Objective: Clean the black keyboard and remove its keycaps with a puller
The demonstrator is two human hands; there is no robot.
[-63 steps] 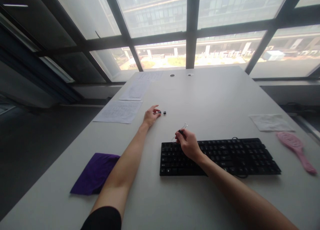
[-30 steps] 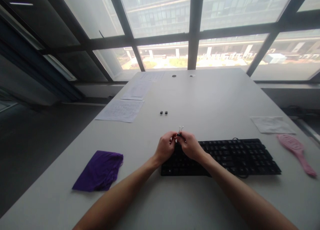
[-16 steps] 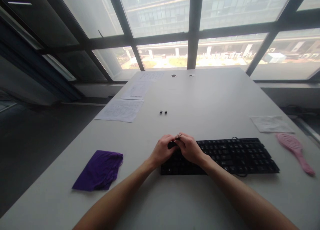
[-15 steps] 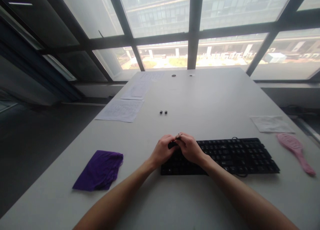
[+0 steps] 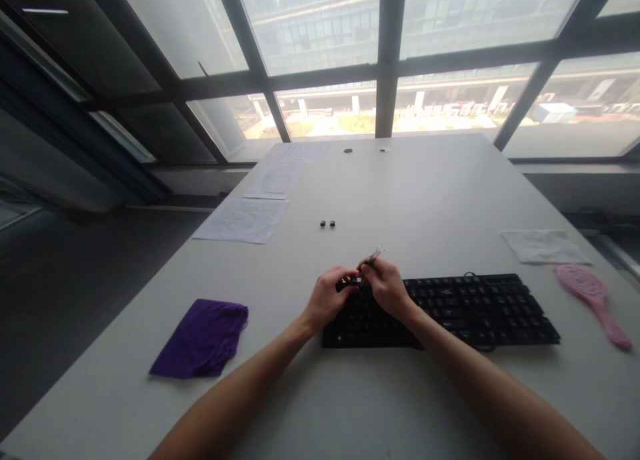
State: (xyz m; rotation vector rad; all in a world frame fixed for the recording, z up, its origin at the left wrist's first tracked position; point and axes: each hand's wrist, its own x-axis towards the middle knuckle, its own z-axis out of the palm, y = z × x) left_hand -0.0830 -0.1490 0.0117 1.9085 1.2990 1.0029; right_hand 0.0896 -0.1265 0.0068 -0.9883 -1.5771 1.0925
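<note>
— Black plastic and thin wire: is that what is held over the keyboard [image 5: 440,310]?

— So it appears. A small wire puller [image 5: 373,256] is pinched in the right hand [image 5: 387,288], its wire end pointing up and away from the person; the grip is closed on its dark base. It is held just above the keyboard's far left corner.

— And the left hand [image 5: 327,299]?

— Its fingertips are brought against a small black piece at the keyboard's top-left edge, right beside the right hand. Whether that piece is clenched or merely touched cannot be told — it is too small.

— What else is laid on the table [image 5: 425,193]?

— Two black keycaps [image 5: 327,224] are set side by side, well beyond the hands. A purple cloth [image 5: 203,338] is crumpled to the left, and printed sheets [image 5: 243,220] are spread farther back on that side. A white cloth [image 5: 543,245] and a pink hairbrush [image 5: 593,303] are seen near the right edge.
</note>
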